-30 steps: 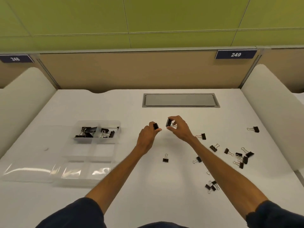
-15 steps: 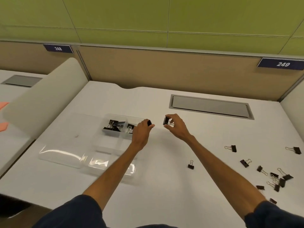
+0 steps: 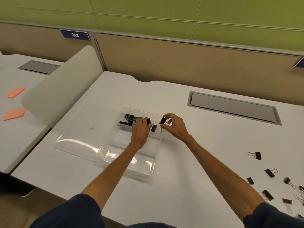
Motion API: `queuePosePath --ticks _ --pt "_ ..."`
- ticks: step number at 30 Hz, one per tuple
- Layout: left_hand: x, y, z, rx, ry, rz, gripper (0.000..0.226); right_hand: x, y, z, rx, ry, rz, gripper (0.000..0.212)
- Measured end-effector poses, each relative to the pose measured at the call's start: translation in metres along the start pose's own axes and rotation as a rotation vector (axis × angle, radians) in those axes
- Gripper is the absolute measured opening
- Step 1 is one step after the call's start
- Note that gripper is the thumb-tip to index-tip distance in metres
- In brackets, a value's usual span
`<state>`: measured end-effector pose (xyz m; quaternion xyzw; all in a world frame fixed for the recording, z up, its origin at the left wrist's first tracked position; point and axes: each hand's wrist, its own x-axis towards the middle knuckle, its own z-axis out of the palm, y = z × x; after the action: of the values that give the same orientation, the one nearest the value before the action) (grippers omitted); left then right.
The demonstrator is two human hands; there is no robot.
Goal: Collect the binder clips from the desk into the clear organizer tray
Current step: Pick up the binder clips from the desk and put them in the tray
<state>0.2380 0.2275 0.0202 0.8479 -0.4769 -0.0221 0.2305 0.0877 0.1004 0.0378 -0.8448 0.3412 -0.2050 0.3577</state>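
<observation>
both arms stretch out from the near edge of the tabletop (image 3: 181,186), forearms bare, dark blue sleeves (image 3: 70,214) bunched near the elbows. the left arm runs up and a little to the right. its wrist is straight, and the left hand (image 3: 139,131) shows its back, fingers curled, with a small black clip (image 3: 148,121) gripped at the fingertips. the right arm comes in from the lower right on a long slant toward the left. the right hand (image 3: 175,127) sits just beside the left without touching it, thumb below and fingers arched above, pinching a second clip (image 3: 162,120).
</observation>
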Motion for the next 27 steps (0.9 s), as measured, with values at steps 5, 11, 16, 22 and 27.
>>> queuePosePath --ticks 5,11,16,22,27 --pt "0.006 -0.013 -0.006 -0.002 -0.018 0.027 0.042 0.009 -0.003 0.021 -0.094 -0.025 -0.033 0.044" --pt "0.011 -0.022 -0.009 0.014 -0.029 0.065 0.046 0.015 -0.009 0.036 -0.085 -0.037 -0.033 0.048" --pt "0.013 -0.032 -0.008 0.043 -0.034 0.074 0.047 0.015 -0.014 0.041 -0.101 -0.064 -0.045 0.05" --pt "0.013 -0.033 -0.009 0.0 -0.103 0.143 0.046 0.008 -0.008 0.039 -0.079 0.017 -0.057 0.035" --pt "0.011 -0.023 -0.009 -0.03 -0.102 0.215 0.042 0.005 -0.006 0.034 -0.048 0.058 -0.066 0.029"
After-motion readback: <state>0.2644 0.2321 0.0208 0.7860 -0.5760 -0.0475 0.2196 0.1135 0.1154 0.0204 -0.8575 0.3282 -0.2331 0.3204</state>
